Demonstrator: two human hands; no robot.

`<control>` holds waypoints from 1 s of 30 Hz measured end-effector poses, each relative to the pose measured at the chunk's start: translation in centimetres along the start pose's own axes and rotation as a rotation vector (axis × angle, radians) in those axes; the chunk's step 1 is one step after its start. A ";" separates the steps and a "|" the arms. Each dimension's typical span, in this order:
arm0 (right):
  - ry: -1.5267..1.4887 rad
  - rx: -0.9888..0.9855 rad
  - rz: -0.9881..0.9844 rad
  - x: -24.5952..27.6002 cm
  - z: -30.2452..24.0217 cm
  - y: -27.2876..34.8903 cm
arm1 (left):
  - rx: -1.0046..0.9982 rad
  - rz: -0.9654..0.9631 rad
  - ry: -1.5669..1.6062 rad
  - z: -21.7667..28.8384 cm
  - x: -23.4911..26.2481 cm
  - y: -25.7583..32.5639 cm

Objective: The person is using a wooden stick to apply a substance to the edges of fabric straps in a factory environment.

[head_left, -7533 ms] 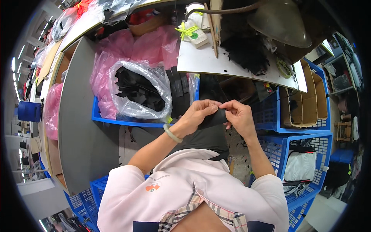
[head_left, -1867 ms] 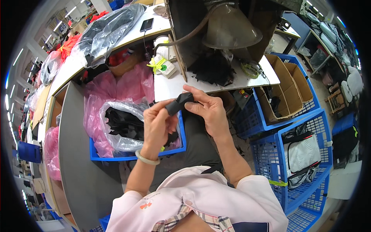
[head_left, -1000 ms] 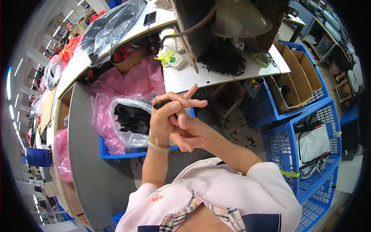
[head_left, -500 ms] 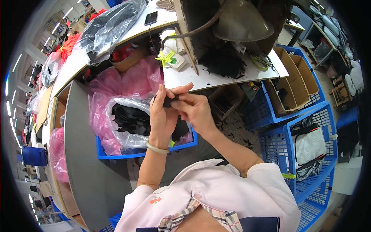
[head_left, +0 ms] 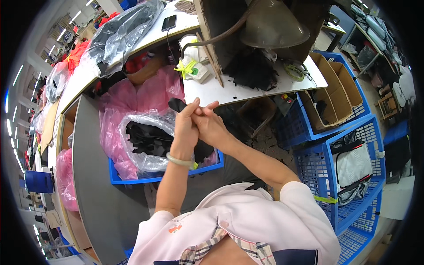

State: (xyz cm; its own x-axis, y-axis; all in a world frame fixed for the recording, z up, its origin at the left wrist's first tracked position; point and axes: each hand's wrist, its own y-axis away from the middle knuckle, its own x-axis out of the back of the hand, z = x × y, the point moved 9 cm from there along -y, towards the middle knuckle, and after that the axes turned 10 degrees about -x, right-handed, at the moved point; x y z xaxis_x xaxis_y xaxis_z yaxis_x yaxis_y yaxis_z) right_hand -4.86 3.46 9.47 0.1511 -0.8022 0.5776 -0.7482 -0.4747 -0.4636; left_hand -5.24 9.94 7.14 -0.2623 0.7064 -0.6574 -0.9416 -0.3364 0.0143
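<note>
My left hand (head_left: 187, 128), with a pale bangle (head_left: 179, 160) at its wrist, is closed on a small black piece of material (head_left: 176, 104). One end of it sticks out at the far left of the fingers; the rest is hidden. My right hand (head_left: 212, 127) presses against the left from the right, its fingers bent inward. What lies between its fingertips is hidden. Below and left of the hands, a pile of black cut pieces (head_left: 148, 139) lies in a clear plastic bag (head_left: 128, 157) inside a blue crate (head_left: 165, 180).
Ahead, a white tabletop (head_left: 212, 97) holds a shaded lamp (head_left: 274, 26), a black scrap heap (head_left: 249, 70) and a wooden stick (head_left: 214, 62). A phone (head_left: 169, 22) lies farther left. Blue baskets (head_left: 316, 165) and a cardboard box (head_left: 329, 95) stand right. A grey panel (head_left: 104, 176) rises left.
My hands have drawn closer together, and the right fingers now press against the left hand. The black piece, earlier between both hands, now sticks out at the far left.
</note>
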 end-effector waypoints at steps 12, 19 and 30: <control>0.019 -0.050 -0.346 1.1 -0.3 1.6 | 0.033 0.340 0.278 0.2 2.9 -0.8; 0.140 0.128 -0.199 -2.3 0.6 -1.4 | 0.048 0.106 0.139 -0.9 1.3 -1.6; 0.305 -0.004 -0.295 -4.6 3.8 -2.1 | 0.125 0.204 0.101 -3.8 4.4 -4.0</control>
State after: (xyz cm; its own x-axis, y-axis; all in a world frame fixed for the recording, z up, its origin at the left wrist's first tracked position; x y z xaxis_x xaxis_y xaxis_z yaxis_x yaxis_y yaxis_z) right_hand -1.57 6.75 5.23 0.1611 -0.4878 0.8579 -0.7041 -0.6660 -0.2465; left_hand -1.83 12.02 1.28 -0.4326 0.5640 -0.7034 -0.8920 -0.3814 0.2428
